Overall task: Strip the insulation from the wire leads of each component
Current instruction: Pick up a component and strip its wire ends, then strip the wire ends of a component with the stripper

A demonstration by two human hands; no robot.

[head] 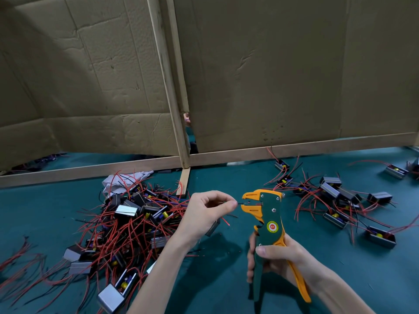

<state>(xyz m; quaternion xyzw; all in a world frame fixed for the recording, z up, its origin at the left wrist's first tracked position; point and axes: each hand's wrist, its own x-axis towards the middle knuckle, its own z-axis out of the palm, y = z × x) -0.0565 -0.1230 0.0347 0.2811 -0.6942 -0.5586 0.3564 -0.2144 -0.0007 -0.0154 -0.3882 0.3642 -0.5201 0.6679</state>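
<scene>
My right hand (275, 260) grips the handles of a green and orange wire stripper (268, 225), held upright with its orange jaws pointing left. My left hand (208, 211) pinches a thin black wire lead (242, 203) between thumb and forefinger, and the lead's tip sits between the stripper's jaws. A small metal-cased component (213, 227) hangs under my left hand, with a red lead (225, 221) sticking out to the right. A big tangled pile of such components (127, 225) with red and black leads lies at my left. A looser group of components (340, 200) lies at the right.
The work surface is a teal cloth-covered table (226, 279). Cardboard screens (272, 75) on a wooden frame (181, 137) wall off the back. A white cloth (113, 180) lies behind the left pile. Short bits of wire are scattered on the cloth near my hands.
</scene>
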